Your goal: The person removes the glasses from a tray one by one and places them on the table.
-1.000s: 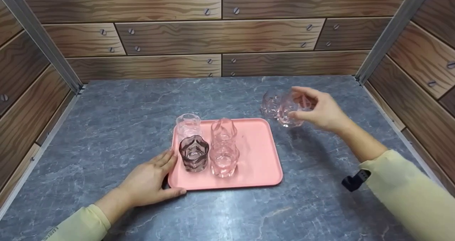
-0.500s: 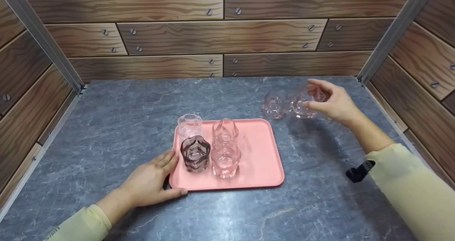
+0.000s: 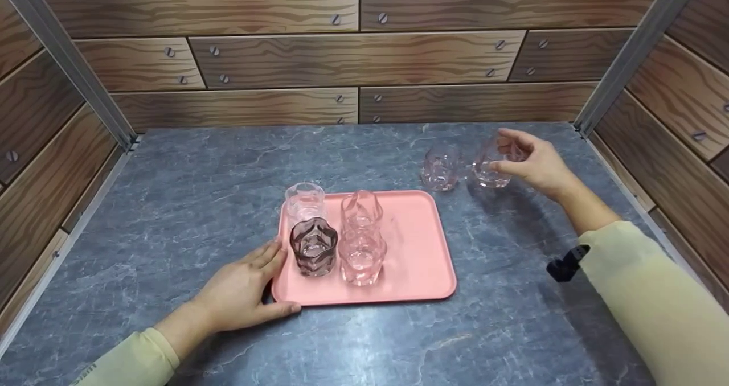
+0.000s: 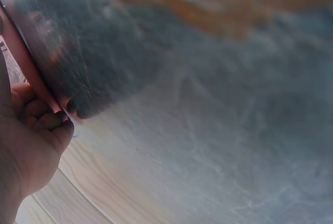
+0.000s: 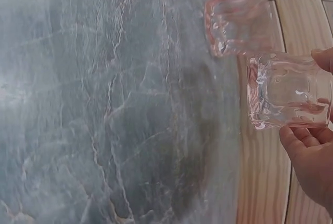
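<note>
My right hand holds a clear pinkish drinking glass upright between thumb and fingers, at the back right; in the right wrist view this glass appears raised off the table. Just left of it stands a similar pinkish glass, with a small gap between them. At a pink tray, my left hand grips the near left corner, fingers along the left side and thumb at the front edge. On the tray are a smoky grey glass, a clear glass behind it, and two pinkish glasses in a column.
A grey marbled table lies under everything. Wood-patterned walls with metal corner posts stand at the back and both sides. The right part of the tray bears no glass.
My right hand has carried its glass rightward and slightly back, away from the standing pinkish glass, then nearly stopped. The left hand and tray have stayed in place.
</note>
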The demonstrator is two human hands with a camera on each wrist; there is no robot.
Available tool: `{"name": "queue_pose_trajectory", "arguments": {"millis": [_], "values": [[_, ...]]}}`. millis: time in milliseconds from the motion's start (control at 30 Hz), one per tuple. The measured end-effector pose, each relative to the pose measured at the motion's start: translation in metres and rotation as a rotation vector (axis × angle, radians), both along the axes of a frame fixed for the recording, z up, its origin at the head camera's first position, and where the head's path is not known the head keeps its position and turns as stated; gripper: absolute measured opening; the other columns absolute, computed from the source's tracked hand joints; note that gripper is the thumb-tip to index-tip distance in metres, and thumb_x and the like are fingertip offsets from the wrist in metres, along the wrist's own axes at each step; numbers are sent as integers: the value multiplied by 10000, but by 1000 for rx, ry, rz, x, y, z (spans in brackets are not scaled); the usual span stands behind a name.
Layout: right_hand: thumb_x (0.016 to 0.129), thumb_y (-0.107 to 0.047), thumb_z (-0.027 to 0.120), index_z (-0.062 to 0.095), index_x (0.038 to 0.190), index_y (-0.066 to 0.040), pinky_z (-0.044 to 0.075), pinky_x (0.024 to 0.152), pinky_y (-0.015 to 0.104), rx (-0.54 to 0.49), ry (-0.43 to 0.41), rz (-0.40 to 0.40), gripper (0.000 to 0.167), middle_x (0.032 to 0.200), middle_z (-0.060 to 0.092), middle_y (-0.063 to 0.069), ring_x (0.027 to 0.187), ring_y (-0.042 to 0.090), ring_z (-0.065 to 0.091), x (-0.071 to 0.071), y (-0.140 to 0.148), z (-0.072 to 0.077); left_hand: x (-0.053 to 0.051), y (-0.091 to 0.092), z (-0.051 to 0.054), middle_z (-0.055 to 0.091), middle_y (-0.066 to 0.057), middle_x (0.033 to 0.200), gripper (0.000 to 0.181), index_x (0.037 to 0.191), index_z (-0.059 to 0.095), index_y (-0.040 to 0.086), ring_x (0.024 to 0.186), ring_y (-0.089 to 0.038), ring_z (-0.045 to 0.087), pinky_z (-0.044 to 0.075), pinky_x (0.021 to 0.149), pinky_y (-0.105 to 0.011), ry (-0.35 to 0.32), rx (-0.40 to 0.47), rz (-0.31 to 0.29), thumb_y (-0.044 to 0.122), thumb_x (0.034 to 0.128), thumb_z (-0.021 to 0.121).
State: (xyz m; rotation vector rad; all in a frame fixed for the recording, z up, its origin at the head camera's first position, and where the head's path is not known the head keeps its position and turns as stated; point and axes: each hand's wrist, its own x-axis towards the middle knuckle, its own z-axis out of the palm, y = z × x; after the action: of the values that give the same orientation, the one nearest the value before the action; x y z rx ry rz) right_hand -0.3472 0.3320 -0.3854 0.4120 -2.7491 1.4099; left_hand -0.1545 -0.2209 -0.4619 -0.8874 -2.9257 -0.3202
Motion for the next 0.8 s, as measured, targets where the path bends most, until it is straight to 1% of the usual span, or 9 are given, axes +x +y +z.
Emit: {"name": "queue_pose_trajectory", "arguments": {"millis": [167, 233, 400, 600, 800], "values": [[953, -149, 810, 373, 1634, -14, 450, 1136, 376, -8, -39, -7, 821, 1519, 527, 249, 1377, 372, 513, -8, 2, -8, 0, -1, 0, 369, -292, 1634, 1101, 1576, 428, -67, 1494, -456, 409, 411, 1182, -560, -18, -6, 5, 816, 930, 554], [951, -126, 805, 366, 1633, 0, 439, 1158, 413, -10, -52, -10, 821, 1528, 518, 259, 1384, 385, 507, -12, 3, -11, 0, -1, 0, 367, -294, 1634, 1102, 1576, 427, -68, 1494, -458, 408, 412, 1179, -564, -21, -6, 6, 816, 930, 553], [937, -95, 805, 365, 1631, 5, 443, 1159, 397, -18, -64, -25, 827, 1535, 515, 267, 1383, 399, 511, -20, 2, -18, 0, -1, 0, 362, -291, 1637, 1102, 1579, 424, -63, 1495, -459, 406, 415, 1174, -573, -26, -11, 11, 817, 928, 555], [936, -94, 797, 351, 1633, 16, 455, 1134, 359, 3, -72, -38, 835, 1535, 509, 276, 1389, 401, 508, -24, 1, -23, 0, -1, 1, 369, -297, 1631, 1093, 1577, 425, -66, 1491, -462, 411, 419, 1173, -567, -16, -3, 1, 799, 927, 583], [940, -88, 797, 346, 1626, 41, 424, 1175, 450, -3, -76, -20, 831, 1555, 488, 284, 1410, 409, 490, -25, -1, -27, 0, 0, 0, 371, -291, 1633, 1100, 1576, 429, -63, 1493, -454, 411, 422, 1172, -562, -11, 2, 1, 817, 928, 555]]}}
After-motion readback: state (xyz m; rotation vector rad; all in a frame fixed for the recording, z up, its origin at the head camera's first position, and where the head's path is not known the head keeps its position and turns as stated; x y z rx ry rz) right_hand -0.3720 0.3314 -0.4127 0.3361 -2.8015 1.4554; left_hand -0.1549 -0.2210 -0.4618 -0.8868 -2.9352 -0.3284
